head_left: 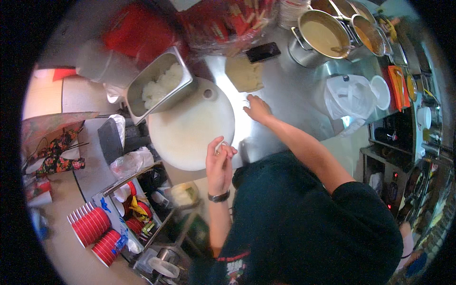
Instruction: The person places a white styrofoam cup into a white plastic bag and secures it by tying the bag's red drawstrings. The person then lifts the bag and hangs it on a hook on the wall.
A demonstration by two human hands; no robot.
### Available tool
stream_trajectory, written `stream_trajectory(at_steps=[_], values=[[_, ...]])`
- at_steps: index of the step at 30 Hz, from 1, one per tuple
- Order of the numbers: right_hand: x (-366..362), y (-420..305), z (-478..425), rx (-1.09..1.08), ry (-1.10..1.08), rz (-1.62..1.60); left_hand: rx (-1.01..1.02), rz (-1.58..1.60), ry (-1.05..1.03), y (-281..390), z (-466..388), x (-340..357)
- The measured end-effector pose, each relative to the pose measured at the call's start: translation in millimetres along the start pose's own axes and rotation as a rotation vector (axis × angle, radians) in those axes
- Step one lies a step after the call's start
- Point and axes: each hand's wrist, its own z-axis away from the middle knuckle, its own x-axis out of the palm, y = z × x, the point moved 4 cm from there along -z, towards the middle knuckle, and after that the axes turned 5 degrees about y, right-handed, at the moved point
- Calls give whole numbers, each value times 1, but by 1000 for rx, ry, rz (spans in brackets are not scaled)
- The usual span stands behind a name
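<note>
My left hand (220, 165), with a dark band on its wrist, is raised over the near right edge of a round white cutting board (192, 131). Its fingers are partly bent, and a thin pale loop shows by the fingertips; I cannot tell what it is or whether it is gripped. My right hand (259, 108) reaches over the shiny steel counter (295, 96), just short of a folded tan cloth (245, 74). Between its thumb and forefinger is a faint pale curve, perhaps a thing or only glare.
A steel pan of white noodle-like food (162, 85) rests over the board's far left edge. Beyond the cloth lies a black phone-like object (263, 52). A pot of pale liquid (322, 34) stands far right, near a white plastic bag (349, 96). Stacked red cups (91, 226) are lower left.
</note>
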Motion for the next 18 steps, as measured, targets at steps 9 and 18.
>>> stream_trajectory(at_steps=[9, 18], values=[[1, 12, -3, 67, -44, -91, -83, 335, -14, -6, 14, -60], [-76, -93, 156, -89, -190, -757, -251, -43, 13, -33, 14, -31]])
